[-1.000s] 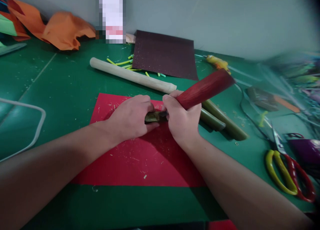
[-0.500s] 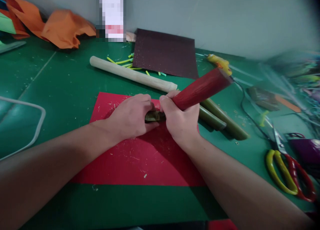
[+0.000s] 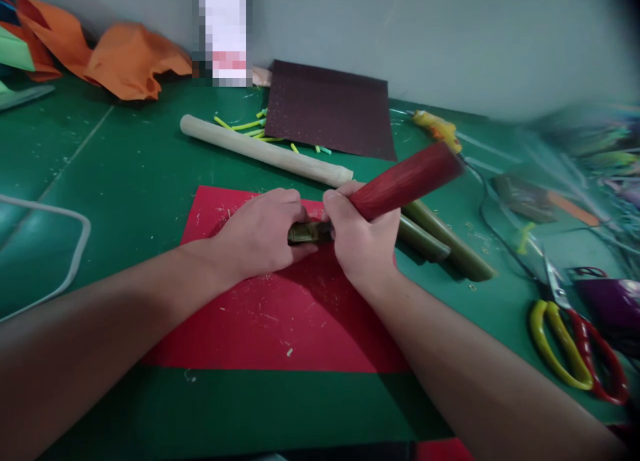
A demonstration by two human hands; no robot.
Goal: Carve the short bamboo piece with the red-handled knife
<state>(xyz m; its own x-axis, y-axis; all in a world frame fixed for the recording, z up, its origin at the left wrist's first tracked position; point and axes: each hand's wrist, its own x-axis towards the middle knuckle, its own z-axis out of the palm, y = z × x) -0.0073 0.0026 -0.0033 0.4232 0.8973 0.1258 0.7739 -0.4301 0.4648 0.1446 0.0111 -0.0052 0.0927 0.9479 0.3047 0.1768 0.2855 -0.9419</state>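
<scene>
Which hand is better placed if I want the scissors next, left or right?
Probably your right hand: the scissors lie on its side, closer to it. It would likely have to release the red handle first. Your left hand is farther off, holding the dark green piece.

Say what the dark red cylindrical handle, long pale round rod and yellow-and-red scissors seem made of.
Dark red cylindrical handle: probably painted or stained wood, from grain-like streaks.
Long pale round rod: likely bare wood or peeled bamboo, its surface matt.
Yellow-and-red scissors: reflective blades suggest metal; glossy handles, perhaps plastic.
</scene>
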